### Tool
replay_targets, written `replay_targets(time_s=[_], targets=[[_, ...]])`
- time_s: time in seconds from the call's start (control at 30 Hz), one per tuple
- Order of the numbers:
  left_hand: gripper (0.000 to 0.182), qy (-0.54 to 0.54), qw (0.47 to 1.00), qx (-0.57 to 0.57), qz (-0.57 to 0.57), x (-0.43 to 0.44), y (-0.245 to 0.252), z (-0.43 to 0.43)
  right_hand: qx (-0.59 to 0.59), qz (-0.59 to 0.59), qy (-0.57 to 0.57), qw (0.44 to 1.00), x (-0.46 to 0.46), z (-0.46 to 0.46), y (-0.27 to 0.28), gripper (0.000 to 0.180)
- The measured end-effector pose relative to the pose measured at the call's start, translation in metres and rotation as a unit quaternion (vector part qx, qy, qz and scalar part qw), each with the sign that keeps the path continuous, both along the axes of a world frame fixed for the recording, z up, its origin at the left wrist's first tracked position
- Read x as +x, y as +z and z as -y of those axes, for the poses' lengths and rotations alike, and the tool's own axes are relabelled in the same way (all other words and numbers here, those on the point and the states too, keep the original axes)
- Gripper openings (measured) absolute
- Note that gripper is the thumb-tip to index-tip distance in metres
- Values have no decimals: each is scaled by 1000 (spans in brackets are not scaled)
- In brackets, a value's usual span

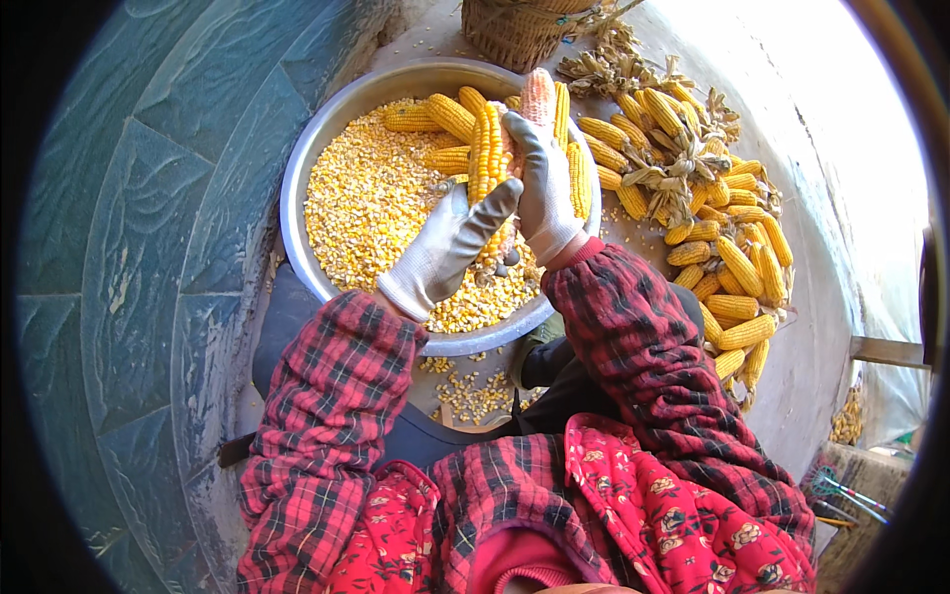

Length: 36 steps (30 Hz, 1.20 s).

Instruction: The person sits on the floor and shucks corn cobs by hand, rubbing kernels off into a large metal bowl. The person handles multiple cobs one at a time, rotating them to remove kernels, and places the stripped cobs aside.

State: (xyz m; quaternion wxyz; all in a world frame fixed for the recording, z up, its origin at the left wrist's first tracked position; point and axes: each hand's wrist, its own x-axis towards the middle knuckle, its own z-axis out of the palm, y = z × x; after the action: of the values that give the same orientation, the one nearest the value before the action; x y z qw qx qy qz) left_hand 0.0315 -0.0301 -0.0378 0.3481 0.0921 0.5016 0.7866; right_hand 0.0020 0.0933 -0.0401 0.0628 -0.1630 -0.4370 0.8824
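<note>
Over a wide metal basin (293,215) my left hand (453,237), in a white and grey coated glove, holds the lower part of a partly shelled corn ear (486,152). My right hand (542,178), gloved alike, is closed around a mostly bare corn cob (538,96) whose pinkish top sticks up past the fingers. The ear and the cob are side by side, close together; where they meet is partly hidden by the fingers. Loose corn kernels (356,200) fill much of the basin. Whole yellow ears (449,117) lie on them at the far side, others by my right hand.
Tied bundles of corn ears (735,267) with dry husks lie on the floor to the right. A woven basket (512,33) stands beyond the basin. Spilled kernels (479,393) lie near my feet. A wall with blue-green sheeting (148,193) is at the left.
</note>
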Motion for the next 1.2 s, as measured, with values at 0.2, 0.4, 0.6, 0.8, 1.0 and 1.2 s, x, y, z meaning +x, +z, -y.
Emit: replay_targets(time_s=[0.2, 0.4, 0.6, 0.8, 1.0, 1.2], targets=[[60, 111, 991, 49, 60, -16, -3, -6, -48, -49, 36, 997, -1, -5, 6, 27], [65, 212, 974, -39, -63, -23, -4, 10, -97, -6, 108, 989, -4, -2, 3, 39], [60, 273, 960, 12, -56, -33, -7, 15, -98, 73, 193, 974, 22, 10, 18, 45], [50, 240, 968, 71, -16, -41, -14, 24, -101, 95, 147, 979, 17, 2, 27, 43], [44, 282, 946, 158, 19, -54, -12, 28, -2, -79, 42, 996, 12, -14, 33, 38], [40, 274, 940, 203, 8, -58, -9, 29, 88, 7, 50, 995, 10, -17, 24, 38]])
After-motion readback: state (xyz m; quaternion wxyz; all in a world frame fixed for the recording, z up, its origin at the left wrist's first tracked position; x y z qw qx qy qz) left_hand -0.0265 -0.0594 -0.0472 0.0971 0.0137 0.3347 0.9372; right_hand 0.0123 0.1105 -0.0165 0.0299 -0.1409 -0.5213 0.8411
